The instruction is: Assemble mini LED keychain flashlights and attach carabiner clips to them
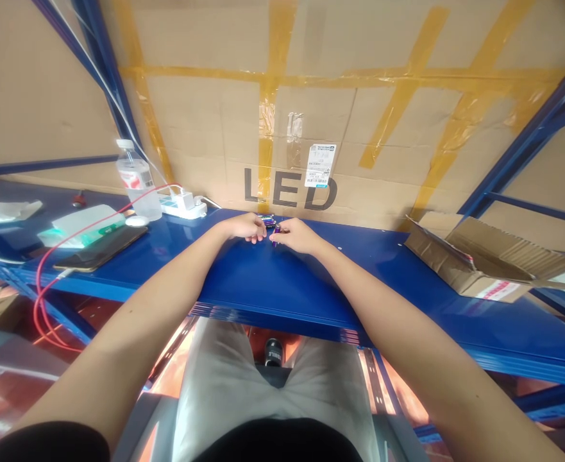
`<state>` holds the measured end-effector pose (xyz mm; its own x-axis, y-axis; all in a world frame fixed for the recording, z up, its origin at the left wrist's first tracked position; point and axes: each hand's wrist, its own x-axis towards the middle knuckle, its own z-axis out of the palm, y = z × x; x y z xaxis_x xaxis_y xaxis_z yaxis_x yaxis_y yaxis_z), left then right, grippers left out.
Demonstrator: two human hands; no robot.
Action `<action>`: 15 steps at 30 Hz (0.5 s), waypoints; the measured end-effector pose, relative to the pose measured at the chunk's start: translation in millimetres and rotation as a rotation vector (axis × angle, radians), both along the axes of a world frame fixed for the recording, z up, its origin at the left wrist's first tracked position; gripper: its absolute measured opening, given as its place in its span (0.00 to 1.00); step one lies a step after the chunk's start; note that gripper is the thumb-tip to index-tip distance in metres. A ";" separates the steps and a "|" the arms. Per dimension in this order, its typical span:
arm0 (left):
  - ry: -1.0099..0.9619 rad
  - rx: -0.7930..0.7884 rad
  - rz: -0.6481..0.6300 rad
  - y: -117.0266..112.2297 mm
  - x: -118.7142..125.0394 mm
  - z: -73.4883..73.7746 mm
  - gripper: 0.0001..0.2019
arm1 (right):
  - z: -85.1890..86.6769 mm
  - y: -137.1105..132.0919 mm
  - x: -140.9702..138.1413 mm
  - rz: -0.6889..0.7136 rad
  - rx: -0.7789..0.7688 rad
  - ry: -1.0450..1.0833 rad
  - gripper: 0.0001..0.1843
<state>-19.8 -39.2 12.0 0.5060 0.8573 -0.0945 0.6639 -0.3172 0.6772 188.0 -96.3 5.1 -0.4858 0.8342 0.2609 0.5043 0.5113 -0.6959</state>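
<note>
Both my arms reach forward over a blue metal shelf [272, 282]. My left hand [246, 227] rests at the shelf's back with its fingers curled, next to a small cluster of dark purple items [267, 220] lying by the cardboard. My right hand [295, 235] is closed in a pinch on a small purple object [276, 235], held just above the shelf. The two hands are nearly touching. What the purple pieces are is too small to make out.
A big taped cardboard box marked LED [289, 188] stands behind the hands. At left are a water bottle [138, 181], a white power strip [184, 205], a phone [100, 251] on a red cable and white packets [83, 224]. An open carton [489, 258] lies at right.
</note>
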 end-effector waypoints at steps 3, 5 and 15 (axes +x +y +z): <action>0.017 0.001 -0.009 -2.5 0.7 2.9 0.10 | 0.9 -2.5 1.6 -0.029 -0.042 0.060 0.09; 0.026 -0.007 -0.024 -5.1 1.0 5.8 0.11 | 2.8 -4.2 2.8 -0.047 -0.062 0.062 0.08; -0.054 0.027 -0.024 -6.5 1.7 7.9 0.09 | -3.0 -0.7 0.7 -0.027 0.005 0.035 0.07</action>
